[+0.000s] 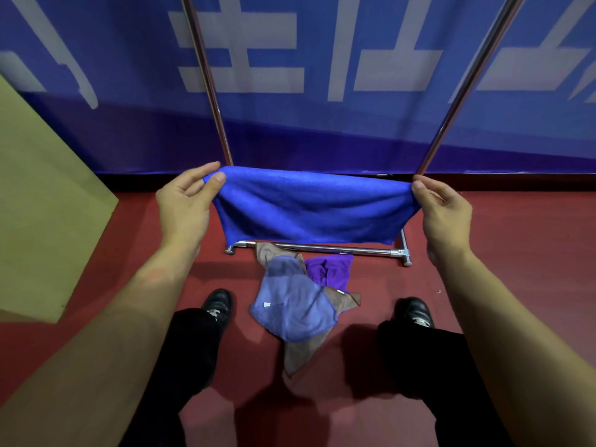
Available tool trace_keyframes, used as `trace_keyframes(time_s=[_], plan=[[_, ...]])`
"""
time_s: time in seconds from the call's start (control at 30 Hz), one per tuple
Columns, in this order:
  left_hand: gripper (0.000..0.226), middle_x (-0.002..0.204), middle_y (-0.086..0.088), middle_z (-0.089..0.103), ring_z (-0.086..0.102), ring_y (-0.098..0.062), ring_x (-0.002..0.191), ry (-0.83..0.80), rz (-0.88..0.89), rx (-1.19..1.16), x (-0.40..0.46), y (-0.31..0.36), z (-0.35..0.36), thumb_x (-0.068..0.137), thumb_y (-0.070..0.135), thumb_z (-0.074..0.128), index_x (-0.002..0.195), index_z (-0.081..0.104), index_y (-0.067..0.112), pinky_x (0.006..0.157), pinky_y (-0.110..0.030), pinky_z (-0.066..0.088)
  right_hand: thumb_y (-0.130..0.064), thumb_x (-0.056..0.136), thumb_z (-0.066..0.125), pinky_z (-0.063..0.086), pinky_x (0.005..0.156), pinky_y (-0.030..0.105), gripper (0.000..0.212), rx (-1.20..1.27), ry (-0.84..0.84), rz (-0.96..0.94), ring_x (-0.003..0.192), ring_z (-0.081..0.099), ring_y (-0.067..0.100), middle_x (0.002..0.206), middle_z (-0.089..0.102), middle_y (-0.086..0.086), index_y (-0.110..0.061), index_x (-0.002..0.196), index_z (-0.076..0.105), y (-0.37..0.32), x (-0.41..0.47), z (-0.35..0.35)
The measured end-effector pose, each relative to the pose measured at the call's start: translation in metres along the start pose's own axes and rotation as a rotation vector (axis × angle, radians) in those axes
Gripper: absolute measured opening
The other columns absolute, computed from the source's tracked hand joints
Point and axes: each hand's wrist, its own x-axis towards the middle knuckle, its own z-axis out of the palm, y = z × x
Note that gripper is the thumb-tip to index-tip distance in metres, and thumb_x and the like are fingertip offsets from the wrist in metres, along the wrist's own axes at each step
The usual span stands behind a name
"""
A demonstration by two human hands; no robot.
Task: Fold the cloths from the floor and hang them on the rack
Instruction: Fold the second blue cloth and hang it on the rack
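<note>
A bright blue cloth (309,204) hangs stretched between my two hands, folded over so its lower edge is short. My left hand (187,201) pinches its left top corner and my right hand (445,211) pinches the right top corner. Behind it stands a metal rack (325,248), with two upright poles rising out of view and a base bar on the floor. On the floor between my feet lie a light blue cloth (293,308), a purple cloth (329,269) and a brown cloth (298,353) partly under them.
The floor is red (516,253). A blue banner wall (322,130) with white characters stands close behind the rack. A tan board (42,204) leans at the left. My black shoes (217,304) flank the cloth pile.
</note>
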Motion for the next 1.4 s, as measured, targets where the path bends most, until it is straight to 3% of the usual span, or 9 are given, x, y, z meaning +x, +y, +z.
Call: trace_keyframes(time_s=[0.27,0.43,0.6,0.73,0.9,1.0,1.13,1.23,1.4], plan=[[0.021,0.093,0.004,0.079,0.069,-0.009,0.089,-0.019,-0.018,-0.097,0.003,-0.004,-0.002,0.089,0.012,0.074,0.109,0.075,0.020,0.087,-0.026,0.053,-0.017,0.093,0.071,0.055,0.094,0.027,0.016,0.046,0.060,-0.050,0.091,0.069,0.004,0.100,0.076,0.003,-0.011,0.108,0.075,-0.008,-0.005,-0.001],[0.023,0.113,-0.014,0.075,0.067,-0.023,0.106,-0.038,-0.028,-0.162,0.002,-0.001,-0.004,0.084,0.025,0.077,0.107,0.079,0.024,0.107,-0.045,0.049,-0.016,0.092,0.071,0.056,0.093,0.028,0.021,0.136,0.103,-0.022,0.092,0.069,0.010,0.100,0.076,0.003,-0.007,0.111,0.075,-0.011,-0.005,-0.001],[0.023,0.110,-0.010,0.073,0.064,-0.013,0.097,-0.073,-0.004,-0.135,0.000,-0.002,0.001,0.094,0.015,0.067,0.116,0.073,0.020,0.093,-0.031,0.051,-0.017,0.095,0.068,0.054,0.084,0.025,0.022,0.142,0.084,0.015,0.086,0.067,0.008,0.093,0.076,-0.003,-0.004,0.113,0.073,-0.006,-0.004,-0.001],[0.043,0.118,-0.012,0.069,0.066,-0.014,0.100,-0.186,-0.084,-0.111,0.001,-0.010,0.002,0.094,0.003,0.065,0.135,0.058,0.013,0.088,-0.028,0.055,-0.016,0.093,0.070,0.052,0.081,0.020,0.030,0.086,-0.011,0.098,0.081,0.065,0.002,0.090,0.074,-0.010,-0.009,0.122,0.069,0.000,-0.003,-0.001],[0.082,0.144,-0.007,0.053,0.062,-0.013,0.119,-0.337,-0.177,-0.109,0.001,-0.015,0.001,0.072,0.006,0.076,0.145,0.043,0.025,0.088,-0.029,0.057,-0.002,0.087,0.073,0.058,0.080,0.019,0.061,0.035,-0.172,0.249,0.094,0.067,0.010,0.118,0.068,0.006,-0.008,0.143,0.051,0.005,-0.003,0.000],[0.098,0.150,-0.004,0.046,0.055,-0.013,0.130,-0.351,-0.172,-0.080,0.003,-0.020,0.000,0.068,-0.002,0.079,0.152,0.036,0.022,0.098,-0.033,0.054,0.005,0.087,0.069,0.059,0.075,0.023,0.068,0.040,-0.232,0.323,0.095,0.068,0.014,0.127,0.064,0.010,-0.011,0.148,0.044,0.007,-0.001,0.000],[0.084,0.148,-0.006,0.049,0.065,-0.005,0.110,-0.283,-0.095,-0.009,0.009,-0.024,-0.006,0.079,-0.011,0.074,0.151,0.041,0.018,0.090,-0.030,0.056,0.007,0.086,0.070,0.057,0.084,0.024,0.066,-0.070,-0.221,0.241,0.093,0.069,0.005,0.118,0.068,0.002,-0.011,0.145,0.048,0.018,0.003,-0.006],[0.072,0.140,0.000,0.059,0.063,-0.004,0.115,-0.218,-0.065,0.047,0.011,-0.025,-0.009,0.079,-0.004,0.078,0.142,0.052,0.021,0.096,-0.035,0.053,-0.003,0.081,0.080,0.053,0.096,0.031,0.061,-0.228,-0.167,0.150,0.102,0.066,0.010,0.117,0.067,0.002,-0.012,0.137,0.056,0.018,0.005,-0.009],[0.038,0.104,0.001,0.076,0.070,-0.005,0.096,-0.189,-0.065,0.075,0.011,-0.025,-0.008,0.081,-0.002,0.077,0.115,0.069,0.013,0.090,-0.026,0.052,-0.004,0.077,0.083,0.055,0.092,0.035,0.051,-0.304,-0.124,0.068,0.092,0.066,0.012,0.096,0.068,-0.007,-0.014,0.123,0.062,0.018,0.003,-0.007]])
